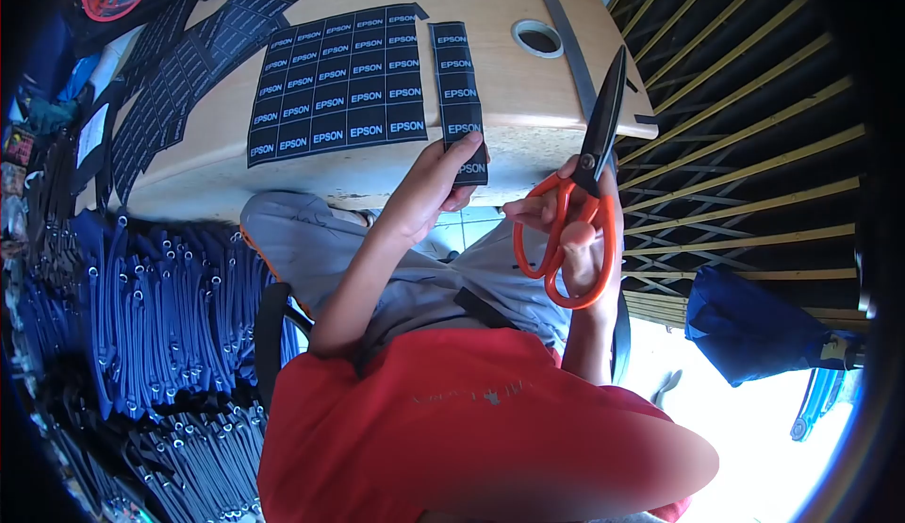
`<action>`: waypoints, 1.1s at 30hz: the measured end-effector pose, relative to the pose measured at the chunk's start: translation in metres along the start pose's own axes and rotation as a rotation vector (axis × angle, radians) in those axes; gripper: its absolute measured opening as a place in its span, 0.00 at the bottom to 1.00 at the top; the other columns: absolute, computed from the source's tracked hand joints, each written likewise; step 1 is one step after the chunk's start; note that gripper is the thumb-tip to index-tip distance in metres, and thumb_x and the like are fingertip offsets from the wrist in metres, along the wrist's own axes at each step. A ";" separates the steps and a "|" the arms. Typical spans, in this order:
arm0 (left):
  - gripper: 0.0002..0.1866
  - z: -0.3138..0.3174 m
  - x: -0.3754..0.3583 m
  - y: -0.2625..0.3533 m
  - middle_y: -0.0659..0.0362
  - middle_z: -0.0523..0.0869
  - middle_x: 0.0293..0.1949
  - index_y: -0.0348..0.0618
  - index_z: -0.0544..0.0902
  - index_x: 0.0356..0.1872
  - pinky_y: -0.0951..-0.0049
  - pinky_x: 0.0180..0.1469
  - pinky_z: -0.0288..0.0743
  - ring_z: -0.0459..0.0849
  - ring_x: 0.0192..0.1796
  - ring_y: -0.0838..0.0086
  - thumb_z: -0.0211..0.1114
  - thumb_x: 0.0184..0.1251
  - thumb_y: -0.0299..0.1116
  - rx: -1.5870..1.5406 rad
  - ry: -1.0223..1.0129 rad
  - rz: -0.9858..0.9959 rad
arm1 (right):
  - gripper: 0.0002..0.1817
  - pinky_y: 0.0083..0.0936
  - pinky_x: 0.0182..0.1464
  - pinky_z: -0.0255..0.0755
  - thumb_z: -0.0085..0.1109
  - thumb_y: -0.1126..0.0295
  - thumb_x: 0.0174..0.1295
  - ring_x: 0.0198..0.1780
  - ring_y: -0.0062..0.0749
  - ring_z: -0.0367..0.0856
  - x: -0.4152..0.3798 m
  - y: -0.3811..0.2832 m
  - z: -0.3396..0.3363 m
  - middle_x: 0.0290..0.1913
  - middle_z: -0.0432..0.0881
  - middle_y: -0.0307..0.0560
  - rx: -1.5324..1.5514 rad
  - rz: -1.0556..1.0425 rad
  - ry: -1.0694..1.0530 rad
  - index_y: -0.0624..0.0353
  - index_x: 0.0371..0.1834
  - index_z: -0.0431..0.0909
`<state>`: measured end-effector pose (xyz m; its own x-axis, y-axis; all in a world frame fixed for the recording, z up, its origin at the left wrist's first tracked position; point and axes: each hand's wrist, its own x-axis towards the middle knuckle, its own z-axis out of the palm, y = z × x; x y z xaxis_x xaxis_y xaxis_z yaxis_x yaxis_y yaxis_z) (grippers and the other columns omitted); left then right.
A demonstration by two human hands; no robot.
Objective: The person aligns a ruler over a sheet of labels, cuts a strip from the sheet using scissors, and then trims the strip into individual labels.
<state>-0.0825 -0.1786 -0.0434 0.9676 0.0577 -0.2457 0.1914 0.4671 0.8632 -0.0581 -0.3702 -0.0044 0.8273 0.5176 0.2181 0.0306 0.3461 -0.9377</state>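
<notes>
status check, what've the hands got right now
Left hand pinching the label strip at the table edge. Right hand gripping orange scissors, blades shut, pointing up. Big label sheet lies beside the strip.

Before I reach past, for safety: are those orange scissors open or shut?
Shut: the scissors' black blades lie together as one point, held upright in the right hand.

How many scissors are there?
1. The orange-handled scissors are in the right hand, blades pointing up beside the table edge. Others may be hidden in the clutter at left.
</notes>
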 end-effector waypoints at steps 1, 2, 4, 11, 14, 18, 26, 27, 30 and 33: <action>0.17 0.000 0.003 -0.001 0.69 0.69 0.18 0.42 0.77 0.37 0.83 0.19 0.53 0.62 0.16 0.87 0.54 0.77 0.46 -0.016 0.005 0.013 | 0.45 0.35 0.50 0.81 0.73 0.41 0.50 0.45 0.42 0.87 0.000 0.000 0.002 0.31 0.73 0.41 -0.002 -0.005 0.005 0.63 0.56 0.61; 0.20 -0.004 0.005 -0.002 0.67 0.72 0.18 0.43 0.77 0.38 0.82 0.18 0.54 0.65 0.16 0.86 0.52 0.77 0.50 -0.005 -0.084 0.033 | 0.47 0.39 0.53 0.81 0.73 0.39 0.48 0.45 0.44 0.87 -0.001 0.000 0.003 0.32 0.73 0.41 -0.027 -0.009 0.041 0.63 0.58 0.61; 0.22 0.000 0.003 -0.001 0.66 0.74 0.19 0.43 0.77 0.39 0.82 0.18 0.55 0.68 0.16 0.85 0.49 0.76 0.54 0.008 -0.052 0.020 | 0.50 0.43 0.55 0.82 0.73 0.37 0.47 0.45 0.46 0.87 -0.002 0.000 0.003 0.33 0.72 0.41 -0.057 -0.011 0.082 0.62 0.60 0.60; 0.32 -0.012 0.002 -0.026 0.60 0.78 0.21 0.43 0.73 0.47 0.79 0.18 0.60 0.74 0.19 0.79 0.34 0.76 0.63 -0.049 -0.106 0.066 | 0.52 0.50 0.65 0.66 0.44 0.19 0.52 0.65 0.50 0.73 -0.006 0.008 0.006 0.50 0.76 0.53 -0.216 -0.187 0.053 0.59 0.59 0.63; 0.39 -0.022 -0.003 -0.031 0.58 0.80 0.26 0.43 0.74 0.50 0.80 0.19 0.60 0.77 0.23 0.78 0.30 0.72 0.70 0.075 -0.118 0.075 | 0.45 0.47 0.62 0.70 0.44 0.24 0.60 0.56 0.47 0.78 -0.006 0.016 0.000 0.48 0.76 0.53 -0.222 -0.235 0.031 0.59 0.58 0.65; 0.56 -0.040 -0.031 -0.016 0.54 0.84 0.34 0.37 0.70 0.64 0.77 0.28 0.69 0.83 0.30 0.73 0.23 0.62 0.81 0.741 -0.216 0.165 | 0.44 0.46 0.58 0.73 0.44 0.25 0.61 0.52 0.47 0.81 -0.002 0.015 0.003 0.46 0.76 0.54 -0.109 -0.209 0.017 0.59 0.57 0.67; 0.14 -0.060 -0.081 0.080 0.59 0.86 0.28 0.38 0.84 0.43 0.75 0.28 0.75 0.84 0.27 0.76 0.59 0.72 0.39 0.834 -0.097 0.836 | 0.41 0.48 0.54 0.76 0.48 0.28 0.62 0.50 0.49 0.82 0.008 0.024 0.023 0.45 0.77 0.55 -0.036 -0.190 -0.136 0.59 0.57 0.69; 0.10 -0.056 -0.077 0.099 0.56 0.86 0.29 0.37 0.83 0.43 0.71 0.32 0.77 0.85 0.31 0.72 0.58 0.72 0.33 0.990 0.084 0.739 | 0.42 0.49 0.53 0.76 0.48 0.28 0.61 0.50 0.50 0.82 0.009 0.024 0.027 0.45 0.77 0.55 -0.013 -0.181 -0.159 0.59 0.57 0.69; 0.19 -0.071 -0.029 0.114 0.51 0.84 0.55 0.46 0.81 0.56 0.58 0.59 0.74 0.81 0.58 0.58 0.57 0.75 0.46 1.335 0.325 0.776 | 0.44 0.49 0.53 0.77 0.48 0.27 0.60 0.49 0.50 0.82 0.006 0.014 0.040 0.45 0.78 0.57 0.030 -0.143 -0.218 0.60 0.57 0.68; 0.31 -0.090 -0.004 0.098 0.53 0.70 0.71 0.55 0.75 0.67 0.47 0.74 0.54 0.63 0.74 0.53 0.50 0.72 0.62 1.895 0.368 0.618 | 0.45 0.48 0.52 0.78 0.48 0.26 0.59 0.48 0.50 0.83 0.003 0.008 0.042 0.44 0.78 0.58 0.068 -0.139 -0.293 0.62 0.56 0.68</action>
<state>-0.0819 -0.0536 0.0028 0.9319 0.0707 0.3557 0.0477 -0.9962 0.0729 -0.0787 -0.3328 0.0006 0.6209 0.6616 0.4205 0.0862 0.4755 -0.8755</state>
